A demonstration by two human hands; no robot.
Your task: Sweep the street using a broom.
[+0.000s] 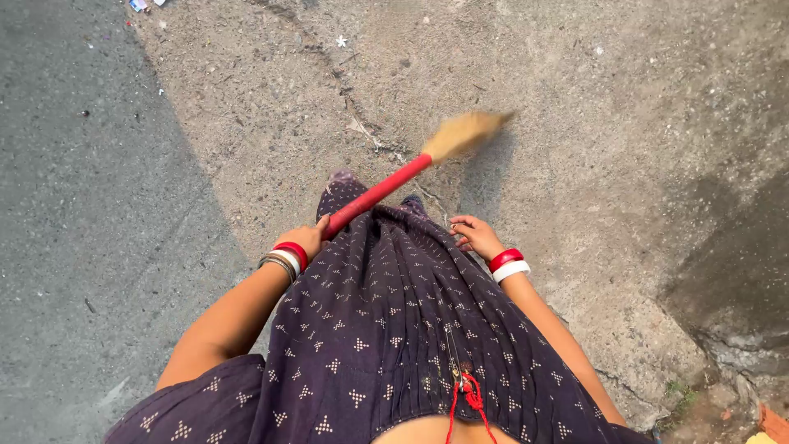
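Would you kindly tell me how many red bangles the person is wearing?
2. One red bangle sits on the left wrist, behind the left hand gripping the red-handled straw broom. The other red bangle sits on the right wrist. More may be hidden.

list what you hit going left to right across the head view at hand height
dark asphalt strip → left hand gripping the red broom handle → patterned dark dress → right hand resting on the dress → pale dusty ground → dark damp patch

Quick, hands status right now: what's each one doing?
Left hand: closed around the red handle of the broom.
Right hand: holding nothing, fingers loosely curled against the dark dotted dress.
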